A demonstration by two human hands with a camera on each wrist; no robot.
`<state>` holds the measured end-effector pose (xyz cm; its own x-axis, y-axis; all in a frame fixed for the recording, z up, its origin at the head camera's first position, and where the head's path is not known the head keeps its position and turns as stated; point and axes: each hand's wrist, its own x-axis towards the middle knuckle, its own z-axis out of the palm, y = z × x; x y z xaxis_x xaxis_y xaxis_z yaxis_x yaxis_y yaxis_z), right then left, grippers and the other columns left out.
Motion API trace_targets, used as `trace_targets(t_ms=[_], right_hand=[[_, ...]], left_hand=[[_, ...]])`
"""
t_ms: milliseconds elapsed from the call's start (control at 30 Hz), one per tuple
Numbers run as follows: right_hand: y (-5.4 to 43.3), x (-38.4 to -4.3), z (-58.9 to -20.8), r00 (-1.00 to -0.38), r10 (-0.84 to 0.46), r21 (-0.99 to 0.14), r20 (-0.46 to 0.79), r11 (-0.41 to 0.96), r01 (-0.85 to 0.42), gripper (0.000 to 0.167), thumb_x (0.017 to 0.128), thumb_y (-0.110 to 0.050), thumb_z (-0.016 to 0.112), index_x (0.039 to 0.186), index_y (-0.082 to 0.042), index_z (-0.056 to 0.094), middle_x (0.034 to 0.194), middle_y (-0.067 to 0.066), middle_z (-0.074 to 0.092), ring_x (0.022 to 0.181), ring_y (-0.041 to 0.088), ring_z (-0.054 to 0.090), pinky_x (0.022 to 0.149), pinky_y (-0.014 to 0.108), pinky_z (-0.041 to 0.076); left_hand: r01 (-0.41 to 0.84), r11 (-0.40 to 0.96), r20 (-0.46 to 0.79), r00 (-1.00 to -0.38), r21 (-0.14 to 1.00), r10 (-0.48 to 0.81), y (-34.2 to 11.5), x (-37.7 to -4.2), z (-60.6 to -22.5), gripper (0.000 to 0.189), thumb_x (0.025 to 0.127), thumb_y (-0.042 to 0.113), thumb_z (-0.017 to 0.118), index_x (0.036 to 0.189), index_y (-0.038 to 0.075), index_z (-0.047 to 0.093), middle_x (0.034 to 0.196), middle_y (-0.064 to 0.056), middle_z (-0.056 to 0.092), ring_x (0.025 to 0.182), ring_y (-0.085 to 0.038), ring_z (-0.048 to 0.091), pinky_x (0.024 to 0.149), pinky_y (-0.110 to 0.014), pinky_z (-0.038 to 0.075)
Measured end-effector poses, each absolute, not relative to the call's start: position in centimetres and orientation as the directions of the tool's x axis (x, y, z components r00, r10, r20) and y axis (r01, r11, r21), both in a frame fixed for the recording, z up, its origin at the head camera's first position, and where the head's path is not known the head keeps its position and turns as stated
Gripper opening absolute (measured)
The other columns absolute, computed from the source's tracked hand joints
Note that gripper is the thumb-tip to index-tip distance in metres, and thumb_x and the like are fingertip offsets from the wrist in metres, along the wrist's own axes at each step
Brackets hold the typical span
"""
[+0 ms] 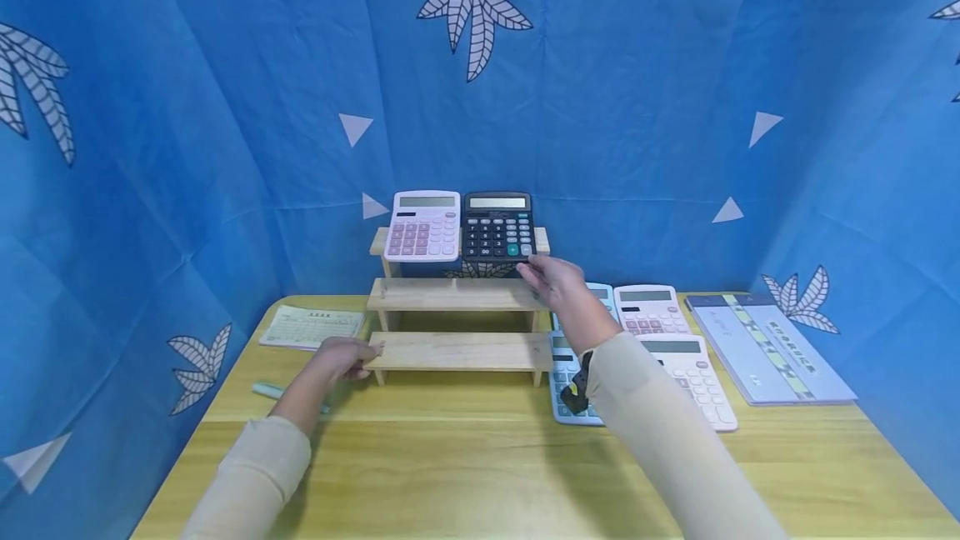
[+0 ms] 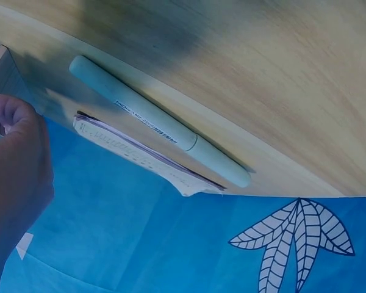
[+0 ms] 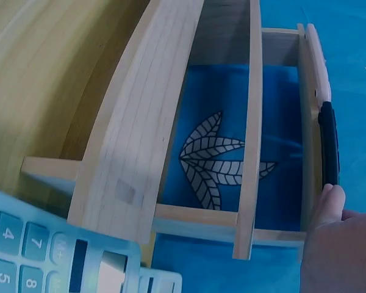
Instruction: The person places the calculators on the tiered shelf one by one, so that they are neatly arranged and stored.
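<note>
A three-step wooden display rack [image 1: 459, 351] stands on the table. On its top step a white calculator with pink keys [image 1: 424, 227] leans beside a black calculator [image 1: 498, 227]. My right hand [image 1: 558, 283] pinches the lower right corner of the black calculator; in the right wrist view the thumb lies against the black calculator's [image 3: 329, 146] edge. At the left end of the bottom step, my left hand [image 1: 341, 359] grips the rack's board. The left wrist view shows that hand [image 2: 18, 159] with its fingertips curled at the wood, partly cut off by the frame.
Right of the rack lie blue calculators [image 1: 564, 394] and white calculators [image 1: 686, 369], partly under my right forearm. Farther right is a bluish ledger book [image 1: 765, 348]. A pad of printed forms [image 1: 311, 327] and a mint-green marker [image 2: 158, 119] lie on the left. Blue cloth [image 1: 637, 107] hangs behind.
</note>
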<state>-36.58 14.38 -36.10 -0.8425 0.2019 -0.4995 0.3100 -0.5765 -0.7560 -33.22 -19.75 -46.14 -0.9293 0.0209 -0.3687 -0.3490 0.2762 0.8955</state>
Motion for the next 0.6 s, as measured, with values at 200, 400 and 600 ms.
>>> trace_targets(t_ms=[200,400,600], right_hand=[[14.13,-36.77,-36.17,-0.845,0.212,-0.771,-0.492,-0.557,0.309,0.035,0.091,0.002,0.057,0.125,-0.003,0.058,0.122,0.017,0.059,0.078,0.014,0.069,0.074,0.017,0.056],[14.23,-36.52,-35.88,-0.847,0.220,-0.778,-0.484,-0.551,0.301,0.030,0.091,0.000,0.058,0.121,-0.002,0.060,0.111,0.016,0.065,0.089,0.016,0.069,0.072,0.018,0.057],[14.28,-36.68,-35.93,-0.854,0.213,-0.790,-0.474,-0.533,0.305,0.031,0.091,0.000,0.058,0.122,-0.002,0.060,0.110,0.015,0.064,0.087,0.016,0.068,0.073,0.019,0.057]], left_hand=[[-0.349,0.277,-0.368,-0.930,0.895,0.016,-19.75,-33.30,-46.25,0.038,0.088,0.007,0.064,0.118,-0.013,0.053,0.088,-0.006,0.054,0.065,-0.009,0.050,0.060,-0.017,0.055],[-0.358,0.263,-0.377,-0.926,0.896,0.023,-19.75,-33.25,-46.25,0.039,0.088,0.007,0.065,0.118,-0.014,0.053,0.085,-0.005,0.056,0.066,-0.009,0.051,0.061,-0.018,0.055],[-0.364,0.258,-0.382,-0.924,0.895,0.023,-19.74,-33.19,-46.14,0.040,0.088,0.008,0.064,0.119,-0.013,0.052,0.086,-0.005,0.056,0.066,-0.010,0.052,0.061,-0.018,0.055]])
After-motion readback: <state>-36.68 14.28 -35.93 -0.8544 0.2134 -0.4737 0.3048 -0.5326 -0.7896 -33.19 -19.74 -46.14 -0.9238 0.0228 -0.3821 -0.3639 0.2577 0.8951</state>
